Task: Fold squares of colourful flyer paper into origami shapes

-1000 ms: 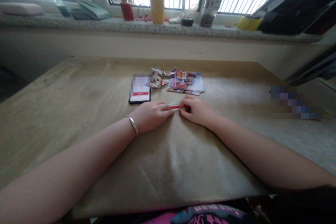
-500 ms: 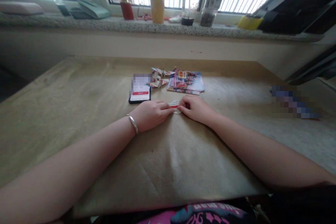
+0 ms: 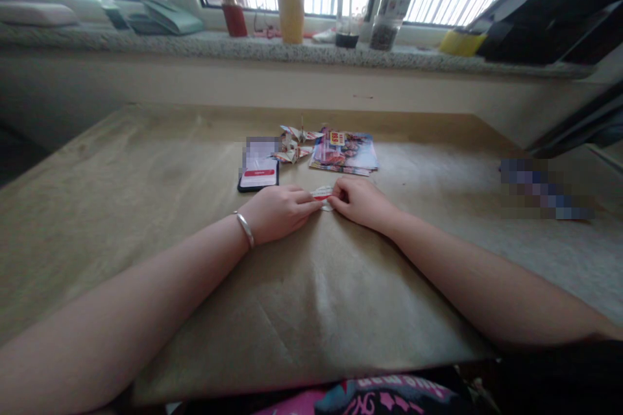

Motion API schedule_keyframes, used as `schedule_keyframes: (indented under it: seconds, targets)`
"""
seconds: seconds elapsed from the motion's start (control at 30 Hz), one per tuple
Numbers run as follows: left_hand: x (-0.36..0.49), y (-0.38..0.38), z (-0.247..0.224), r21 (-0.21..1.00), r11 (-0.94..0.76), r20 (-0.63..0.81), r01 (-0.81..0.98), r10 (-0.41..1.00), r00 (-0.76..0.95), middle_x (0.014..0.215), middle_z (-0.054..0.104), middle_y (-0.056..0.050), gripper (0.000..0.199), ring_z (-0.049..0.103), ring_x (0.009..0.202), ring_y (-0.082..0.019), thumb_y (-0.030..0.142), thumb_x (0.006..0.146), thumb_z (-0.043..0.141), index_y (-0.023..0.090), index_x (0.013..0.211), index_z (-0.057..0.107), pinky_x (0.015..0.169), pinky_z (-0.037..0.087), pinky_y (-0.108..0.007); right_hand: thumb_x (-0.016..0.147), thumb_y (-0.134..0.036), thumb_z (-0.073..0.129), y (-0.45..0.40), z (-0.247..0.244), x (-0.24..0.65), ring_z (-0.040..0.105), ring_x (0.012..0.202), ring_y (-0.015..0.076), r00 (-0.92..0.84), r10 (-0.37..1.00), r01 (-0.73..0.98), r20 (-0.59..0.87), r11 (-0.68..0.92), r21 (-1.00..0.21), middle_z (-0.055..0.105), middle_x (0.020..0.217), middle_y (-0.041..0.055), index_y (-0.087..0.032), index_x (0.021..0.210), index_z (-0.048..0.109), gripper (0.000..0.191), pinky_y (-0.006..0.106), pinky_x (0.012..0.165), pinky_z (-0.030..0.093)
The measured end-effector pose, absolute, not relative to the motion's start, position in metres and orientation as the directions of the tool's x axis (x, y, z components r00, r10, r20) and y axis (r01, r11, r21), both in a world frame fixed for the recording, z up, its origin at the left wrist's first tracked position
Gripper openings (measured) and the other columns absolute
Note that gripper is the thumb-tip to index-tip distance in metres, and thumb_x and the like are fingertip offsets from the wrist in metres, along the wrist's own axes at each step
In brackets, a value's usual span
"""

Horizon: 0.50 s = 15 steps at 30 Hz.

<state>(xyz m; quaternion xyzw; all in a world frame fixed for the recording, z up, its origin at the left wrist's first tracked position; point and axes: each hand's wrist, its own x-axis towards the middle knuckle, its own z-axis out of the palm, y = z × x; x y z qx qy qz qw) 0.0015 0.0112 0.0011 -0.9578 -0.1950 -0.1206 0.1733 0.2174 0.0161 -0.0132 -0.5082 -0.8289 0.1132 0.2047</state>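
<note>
A small piece of folded paper (image 3: pixel 322 194), white with a red band, lies on the table between my hands. My left hand (image 3: pixel 285 211), with a silver bangle at its wrist, presses the paper's left side with its fingertips. On the right edge, my right hand (image 3: pixel 360 200) pinches the paper between thumb and curled fingers. Parts of the paper are hidden under the fingers. Just beyond stand folded paper cranes (image 3: pixel 294 154), beside a stack of printed leaflets (image 3: pixel 344 152). A phone (image 3: pixel 259 176) with a lit screen lies beyond my left hand.
The table (image 3: pixel 311 311) has a brownish cover and meets a wall under a granite windowsill (image 3: pixel 195 44). Along the sill stand a red bottle (image 3: pixel 234 18), a tall yellow cylinder (image 3: pixel 291 0) and clear containers (image 3: pixel 387 23). A blurred-out flat item (image 3: pixel 545 191) lies at the right.
Hands and paper hold almost the same position. The whole view has shifted very slightly.
</note>
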Motion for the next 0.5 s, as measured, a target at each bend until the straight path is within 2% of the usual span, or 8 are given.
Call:
schedule_keyframes:
  seconds: [0.23, 0.5]
  targets:
    - [0.0057, 0.0106, -0.0015, -0.306, -0.845, 0.275, 0.438, 0.362, 0.891, 0.088, 0.067, -0.006, 0.028, 0.063, 0.078, -0.017, 0.024, 0.094, 0.044, 0.018, 0.111, 0.065, 0.068, 0.052, -0.028, 0.079, -0.026, 0.060, 0.0165, -0.0151, 0.2177, 0.050, 0.063, 0.0137, -0.376, 0.896, 0.799, 0.236, 0.443, -0.406, 0.060, 0.070, 0.0019, -0.019, 0.067, 0.054, 0.015, 0.025, 0.057, 0.032]
    - [0.0053, 0.0101, -0.0017, -0.263, -0.853, 0.273, 0.450, 0.382, 0.883, 0.090, 0.066, -0.008, 0.028, 0.061, 0.080, -0.017, 0.023, 0.094, 0.043, 0.016, 0.110, 0.066, 0.069, 0.051, -0.028, 0.081, -0.027, 0.060, 0.0171, -0.0179, 0.2207, 0.050, 0.065, 0.0140, -0.401, 0.882, 0.785, 0.248, 0.470, -0.403, 0.060, 0.072, 0.0021, -0.018, 0.071, 0.056, 0.014, 0.025, 0.058, 0.033]
